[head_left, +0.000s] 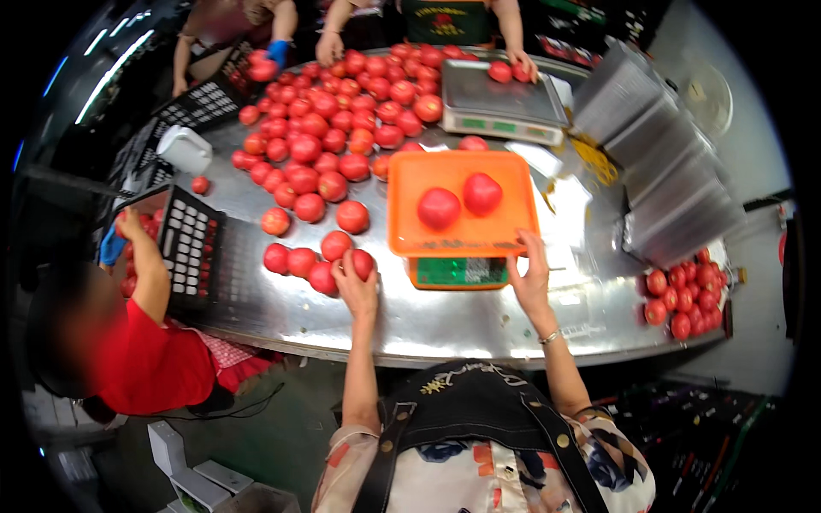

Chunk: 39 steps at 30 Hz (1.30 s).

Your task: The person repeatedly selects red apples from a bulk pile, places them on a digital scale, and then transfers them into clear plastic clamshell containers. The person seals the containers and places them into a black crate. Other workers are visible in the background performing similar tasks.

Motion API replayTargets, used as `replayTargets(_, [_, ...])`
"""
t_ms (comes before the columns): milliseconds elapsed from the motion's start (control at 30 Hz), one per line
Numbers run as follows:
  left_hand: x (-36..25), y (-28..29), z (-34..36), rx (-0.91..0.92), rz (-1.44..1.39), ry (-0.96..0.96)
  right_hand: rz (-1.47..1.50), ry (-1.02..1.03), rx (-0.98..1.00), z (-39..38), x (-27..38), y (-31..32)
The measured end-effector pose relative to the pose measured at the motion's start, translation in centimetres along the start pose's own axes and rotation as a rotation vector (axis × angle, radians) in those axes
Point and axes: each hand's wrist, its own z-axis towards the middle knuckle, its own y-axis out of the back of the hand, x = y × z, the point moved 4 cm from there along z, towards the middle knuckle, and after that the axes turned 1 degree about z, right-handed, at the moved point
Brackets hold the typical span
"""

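Note:
My left hand [357, 291] is closed around a red tomato [363, 264] on the metal table, beside a small group of other tomatoes [302, 262]. An orange scale tray [398, 242] stands in front of me, with two tomatoes [439, 209] lying on it. Below the tray's front edge shows the scale's green display [462, 271]. My right hand [534, 280] rests its fingertips against the tray's near right corner, fingers apart and holding nothing.
A large heap of tomatoes [329, 115] covers the table's far middle. Beyond it, a person handles tomatoes on a grey scale [496, 98]. Stacked clear plastic trays [658, 145] and more tomatoes [688, 295] stand right. Left, a red-sleeved person reaches into a black crate [190, 244].

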Motion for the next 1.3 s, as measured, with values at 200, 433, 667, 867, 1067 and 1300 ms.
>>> replayTargets(200, [-3.4,2.5,4.5,0.377,0.262,0.200,-0.149,0.034,0.141,7.2,-2.1,-2.1])
replayTargets(433, [-2.1,1.5,20.8,-0.101,0.245,-0.112,-0.117,-0.058,0.294,9.5,-1.1,-5.1])
replayTargets(667, [0.3,-3.8,32.2,0.067,0.300,-0.012,-0.164,-0.058,0.290,10.3,-0.8,-5.7])
replayTargets(867, [5.1,-5.3,34.5,0.109,-0.307,0.070,-0.146,-0.096,0.294,10.8,-0.3,-6.1])
replayTargets(1067, [0.1,-3.3,31.1,0.358,-1.321,0.312,-0.137,-0.103,0.293,10.9,-0.4,-6.2])
replayTargets(1300, [-3.4,-4.8,26.0,0.497,-1.295,0.406,-0.204,-0.066,0.259,11.1,-1.1,-6.2])
